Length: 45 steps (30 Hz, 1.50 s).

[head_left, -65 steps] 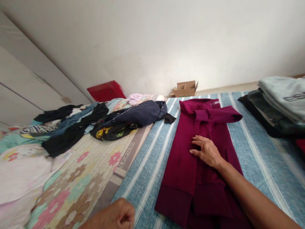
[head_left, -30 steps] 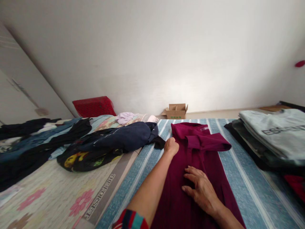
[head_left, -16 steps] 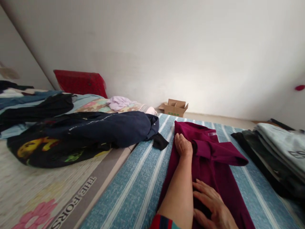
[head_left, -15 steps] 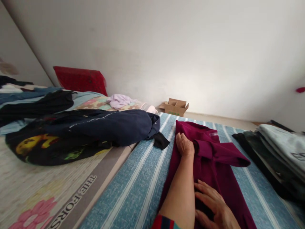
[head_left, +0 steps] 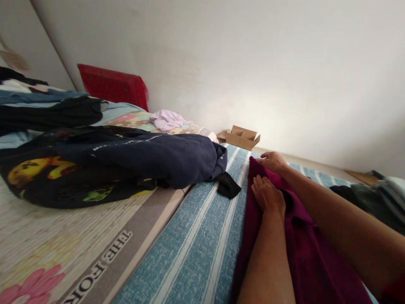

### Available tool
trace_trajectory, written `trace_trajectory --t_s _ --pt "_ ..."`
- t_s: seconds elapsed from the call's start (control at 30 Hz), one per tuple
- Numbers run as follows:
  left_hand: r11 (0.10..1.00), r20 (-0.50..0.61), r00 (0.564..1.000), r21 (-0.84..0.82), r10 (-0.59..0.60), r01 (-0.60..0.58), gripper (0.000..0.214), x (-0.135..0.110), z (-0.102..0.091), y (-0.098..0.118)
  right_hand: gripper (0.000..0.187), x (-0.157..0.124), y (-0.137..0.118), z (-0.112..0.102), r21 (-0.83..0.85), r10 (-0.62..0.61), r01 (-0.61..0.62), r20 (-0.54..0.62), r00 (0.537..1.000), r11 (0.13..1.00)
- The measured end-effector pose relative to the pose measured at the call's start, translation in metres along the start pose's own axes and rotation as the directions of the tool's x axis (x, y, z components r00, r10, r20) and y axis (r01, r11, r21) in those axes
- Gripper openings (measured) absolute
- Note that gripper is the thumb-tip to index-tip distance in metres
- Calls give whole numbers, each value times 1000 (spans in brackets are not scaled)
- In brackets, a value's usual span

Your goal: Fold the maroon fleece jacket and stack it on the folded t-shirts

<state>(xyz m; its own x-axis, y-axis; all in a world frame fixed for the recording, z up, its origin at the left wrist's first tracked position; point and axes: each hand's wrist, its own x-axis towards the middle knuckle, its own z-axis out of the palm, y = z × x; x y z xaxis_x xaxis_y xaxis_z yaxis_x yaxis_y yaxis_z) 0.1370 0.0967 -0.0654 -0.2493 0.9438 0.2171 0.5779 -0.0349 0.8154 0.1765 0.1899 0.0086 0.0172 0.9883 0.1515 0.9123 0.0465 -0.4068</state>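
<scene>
A maroon garment (head_left: 311,261) lies at four o'clock on a blue striped sheet (head_left: 190,236), left hand (head_left: 268,196) resting on it, right hand (head_left: 274,160) at its far edge toward three o'clock — whether either grip pinches cloth cannot be told — and even pressure should avoid creases.

On the bed (head_left: 177,253), striped sheet (head_left: 215,236) beside flowered mat (head_left: 85,223). On the sheet, maroon top (head_left: 306,261) and folded clothes (head_left: 375,200). On the mat, dark sweatshirts (head_left: 164,156) lapping over the sheet, pink cloth (head_left: 167,120), other clothes (head_left: 53,113).
</scene>
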Motion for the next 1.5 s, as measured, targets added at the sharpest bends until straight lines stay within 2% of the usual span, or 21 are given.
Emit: trace_trajectory --t_s 0.13,0.27,0.4,0.53,0.7,0.93,1.13,1.33,1.5 --pt "1000 -3 1000 6 9 -9 34 2 4 1 28 22 11 22 73 113 -118 66 991 990" --pt "1000 18 1000 21 18 -19 34 4 5 3 30 27 24 22 219 189 -201 75 979 955" --pt "998 28 998 34 49 -49 36 4 1 6 28 30 34 20 391 215 -231 84 973 891" --pt "995 76 995 76 60 -65 39 5 -2 6 31 33 44 30 413 281 -279 57 958 867" --pt "991 137 990 124 38 -55 46 8 2 0 26 33 57 44 351 318 -292 -16 948 889" --pt "974 202 977 199 69 -110 51 7 4 -4 36 31 64 46 170 217 -203 -70 974 964" --pt "948 237 970 294 52 -123 47 6 1 -3 49 24 64 34 60 183 -180 -37 982 982" --pt "935 247 968 328 51 -133 46 9 0 -2 52 9 68 16 -91 181 -178 28 983 980" --pt "921 260 964 360 53 -147 45 11 -1 -2 50 -3 62 14 -214 223 -215 13 975 953"
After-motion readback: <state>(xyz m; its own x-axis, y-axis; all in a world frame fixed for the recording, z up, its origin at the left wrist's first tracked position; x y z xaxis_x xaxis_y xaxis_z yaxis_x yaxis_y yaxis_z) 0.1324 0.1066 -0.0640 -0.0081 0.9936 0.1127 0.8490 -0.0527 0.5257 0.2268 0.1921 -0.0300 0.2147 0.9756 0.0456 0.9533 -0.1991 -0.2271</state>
